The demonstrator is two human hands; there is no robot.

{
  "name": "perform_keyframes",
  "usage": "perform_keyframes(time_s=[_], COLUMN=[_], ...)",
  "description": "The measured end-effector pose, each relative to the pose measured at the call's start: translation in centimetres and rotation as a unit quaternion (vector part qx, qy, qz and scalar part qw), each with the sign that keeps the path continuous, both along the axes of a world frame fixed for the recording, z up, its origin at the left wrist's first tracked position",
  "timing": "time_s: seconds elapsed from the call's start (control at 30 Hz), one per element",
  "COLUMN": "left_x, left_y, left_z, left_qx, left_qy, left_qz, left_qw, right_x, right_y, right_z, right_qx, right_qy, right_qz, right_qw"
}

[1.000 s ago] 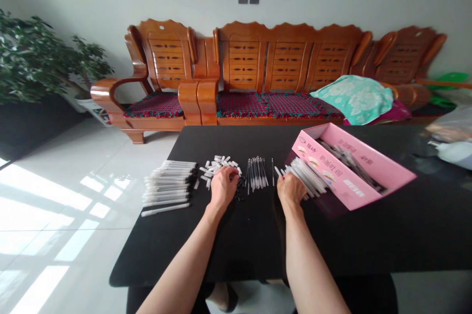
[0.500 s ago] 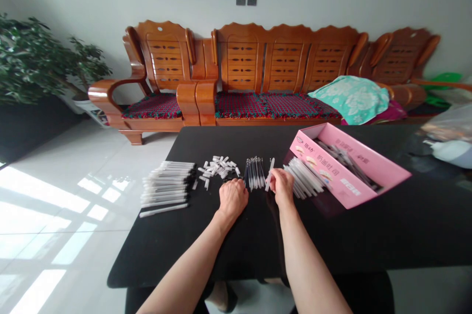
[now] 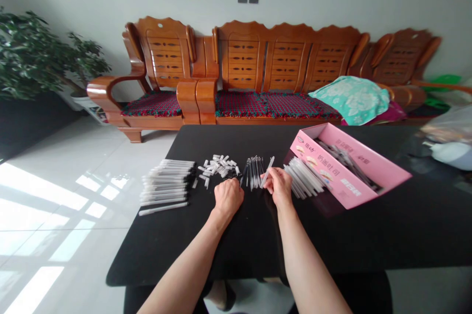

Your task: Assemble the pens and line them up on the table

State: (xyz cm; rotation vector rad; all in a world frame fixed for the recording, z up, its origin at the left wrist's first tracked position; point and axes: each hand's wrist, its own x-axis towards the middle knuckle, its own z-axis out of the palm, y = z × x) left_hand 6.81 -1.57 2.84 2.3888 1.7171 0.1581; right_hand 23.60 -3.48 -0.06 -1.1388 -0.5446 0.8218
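Observation:
My right hand (image 3: 278,187) pinches a white pen barrel (image 3: 267,170) that points up and away over the black table (image 3: 258,235). My left hand (image 3: 227,196) rests as a loose fist just left of it; whatever its fingers hold is hidden. Between the hands and beyond lies a small bunch of pen refills (image 3: 253,171). A scatter of white caps (image 3: 217,166) lies behind my left hand. A heap of empty white barrels (image 3: 304,176) lies to the right of my right hand.
A stack of assembled white pens (image 3: 167,184) lies at the table's left edge. A pink cardboard box (image 3: 346,166) with more pens stands at the right. A plastic bag (image 3: 452,139) sits far right. Wooden benches (image 3: 258,73) and a potted plant (image 3: 40,58) stand behind.
My right hand left the barrel heap with one white barrel and came toward the middle. My left hand drew back from the caps, closed into a fist, and stopped beside the refills.

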Motion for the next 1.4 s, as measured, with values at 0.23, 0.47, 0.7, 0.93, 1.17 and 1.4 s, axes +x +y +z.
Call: perform_keyframes(time_s=[0.23, 0.47, 0.7, 0.93, 1.17, 1.4], left_x=[-0.4, -0.4, -0.4, -1.4, -1.4, -0.9], left_y=[0.1, 0.2, 0.1, 0.2, -0.3, -0.9], left_z=[0.2, 0.9, 0.7, 0.6, 0.8, 0.4], left_qx=[-0.005, -0.026, -0.012, -0.017, -0.016, -0.002], left_qy=[-0.001, 0.022, 0.017, 0.007, -0.025, -0.027], left_qz=[0.008, -0.012, -0.003, 0.002, -0.032, -0.069], left_qw=[1.0, 0.999, 1.0, 1.0, 0.999, 0.997], right_x=[-0.1, -0.1, 0.2, 0.7, 2.2, 3.2], right_y=[0.0, 0.2, 0.3, 0.5, 0.5, 0.4], right_z=[-0.1, -0.7, -0.8, -1.0, -1.2, -0.9], right_qx=[0.004, 0.01, 0.026, 0.053, 0.085, 0.084], right_qy=[-0.005, -0.014, 0.014, 0.051, 0.061, 0.068], right_qz=[0.008, 0.012, 0.018, 0.002, -0.096, -0.137], right_qw=[1.0, 1.0, 0.999, 0.997, 0.99, 0.985])
